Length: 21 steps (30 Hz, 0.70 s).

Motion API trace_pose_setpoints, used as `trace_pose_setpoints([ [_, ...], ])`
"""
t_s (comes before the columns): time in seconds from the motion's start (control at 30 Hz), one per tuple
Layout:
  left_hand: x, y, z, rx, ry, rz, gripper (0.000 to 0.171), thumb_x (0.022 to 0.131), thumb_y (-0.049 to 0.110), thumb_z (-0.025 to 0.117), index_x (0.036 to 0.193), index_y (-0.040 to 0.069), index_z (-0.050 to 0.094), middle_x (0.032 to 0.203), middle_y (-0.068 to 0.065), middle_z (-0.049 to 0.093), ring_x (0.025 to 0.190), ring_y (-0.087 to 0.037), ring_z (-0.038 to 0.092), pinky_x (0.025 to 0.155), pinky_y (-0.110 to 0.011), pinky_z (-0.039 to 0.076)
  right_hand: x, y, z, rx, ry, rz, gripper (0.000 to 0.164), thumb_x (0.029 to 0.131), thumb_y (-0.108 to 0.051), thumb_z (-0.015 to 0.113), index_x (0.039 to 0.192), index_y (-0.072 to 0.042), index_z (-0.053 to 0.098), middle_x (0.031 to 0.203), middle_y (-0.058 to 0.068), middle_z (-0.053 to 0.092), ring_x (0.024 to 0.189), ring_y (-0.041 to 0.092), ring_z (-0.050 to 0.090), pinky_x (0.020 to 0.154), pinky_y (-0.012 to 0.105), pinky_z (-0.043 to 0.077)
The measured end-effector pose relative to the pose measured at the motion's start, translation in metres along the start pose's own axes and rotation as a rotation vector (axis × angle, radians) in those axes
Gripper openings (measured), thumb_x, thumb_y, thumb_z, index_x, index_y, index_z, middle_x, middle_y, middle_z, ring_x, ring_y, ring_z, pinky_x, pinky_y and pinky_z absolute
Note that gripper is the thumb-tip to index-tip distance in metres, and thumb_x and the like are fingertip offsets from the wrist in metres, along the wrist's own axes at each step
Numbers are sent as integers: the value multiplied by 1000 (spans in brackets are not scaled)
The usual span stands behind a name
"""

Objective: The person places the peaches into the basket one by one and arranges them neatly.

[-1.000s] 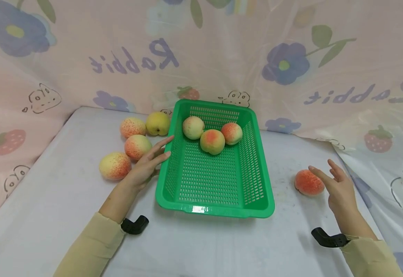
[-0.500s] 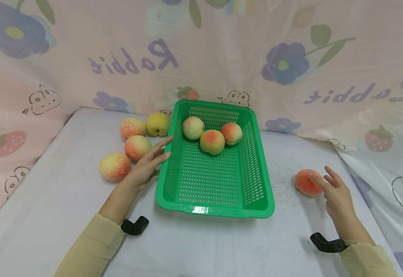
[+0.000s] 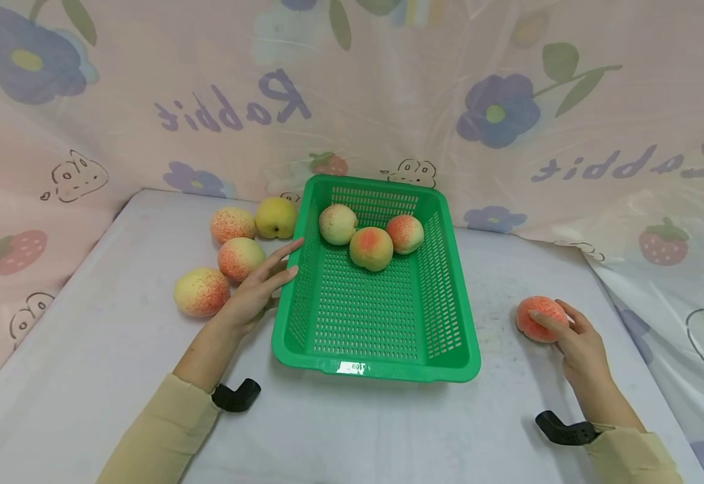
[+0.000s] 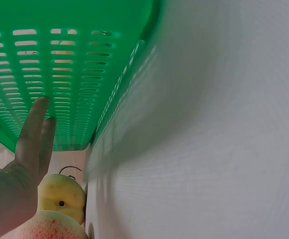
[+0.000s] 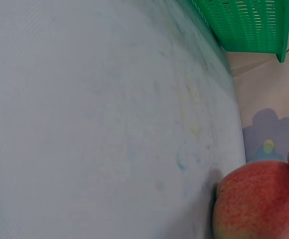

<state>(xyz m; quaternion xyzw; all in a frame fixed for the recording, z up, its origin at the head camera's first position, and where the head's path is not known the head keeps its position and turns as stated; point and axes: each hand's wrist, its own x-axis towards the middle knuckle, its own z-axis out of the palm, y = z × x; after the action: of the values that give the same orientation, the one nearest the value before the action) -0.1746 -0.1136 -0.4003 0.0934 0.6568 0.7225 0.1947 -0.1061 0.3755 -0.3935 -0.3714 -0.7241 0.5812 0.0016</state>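
In the head view, my left hand (image 3: 251, 296) rests against the left side of a green plastic basket (image 3: 376, 372), fingertips right at its rim. The left wrist view has two straight fingers (image 4: 31, 134) against the slotted outer wall. My right hand (image 3: 583, 349) holds a red peach (image 3: 536, 317) on the table at the right, thumb across its near face and fingers round its far right side. Part of that peach (image 5: 256, 201) fills the lower corner of the right wrist view. Three peaches sit inside the basket toward the back, one of them a yellow-orange peach (image 3: 371, 249) in front.
Left of the basket lie several more fruits: a yellow pear-like fruit (image 3: 276, 217), a speckled peach (image 3: 232, 224), a red-yellow peach (image 3: 241, 259) and a larger peach (image 3: 202, 292). A printed curtain (image 3: 388, 87) hangs behind the white table (image 3: 352, 437).
My right hand has moved left and down onto the red peach, and its thumb and fingers have closed round it. The left hand and the basket have stayed in place.
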Motion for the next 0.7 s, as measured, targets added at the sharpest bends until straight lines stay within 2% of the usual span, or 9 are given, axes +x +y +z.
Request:
trace_pose_setpoints([
  [0.1,0,0,0,-4,4,2,54,101,28,49,151,32,29,147,-13,34,111,-20,54,84,-36,49,-2,0,0,10,-2,-6,86,82,-30,76,152,-25,28,111,-16,39,107,3,41,88,17,41],
  [0.17,0,0,-1,-4,1,7,54,101,29,50,151,32,29,148,-14,33,111,-19,54,83,-36,49,-3,0,0,9,1,-6,84,82,-29,76,152,-25,28,109,-15,40,97,1,41,75,15,39],
  [0.2,0,0,-1,-6,3,7,54,100,29,50,150,32,30,147,-13,33,111,-18,54,83,-36,49,-3,0,0,7,3,-7,84,83,-29,75,152,-24,29,109,-15,40,96,1,41,72,15,40],
  [0.5,0,-1,0,-6,7,6,54,101,28,49,151,30,30,147,-14,34,113,-22,53,84,-36,48,0,-1,0,-20,20,9,90,78,-34,80,152,-25,29,111,-14,40,95,1,42,67,14,43],
  [0.7,0,-1,0,-7,8,3,54,101,28,49,151,30,29,147,-14,34,115,-24,51,85,-37,47,2,-4,1,-6,29,-8,87,77,-33,80,150,-26,33,122,-10,42,99,1,43,68,13,43],
])
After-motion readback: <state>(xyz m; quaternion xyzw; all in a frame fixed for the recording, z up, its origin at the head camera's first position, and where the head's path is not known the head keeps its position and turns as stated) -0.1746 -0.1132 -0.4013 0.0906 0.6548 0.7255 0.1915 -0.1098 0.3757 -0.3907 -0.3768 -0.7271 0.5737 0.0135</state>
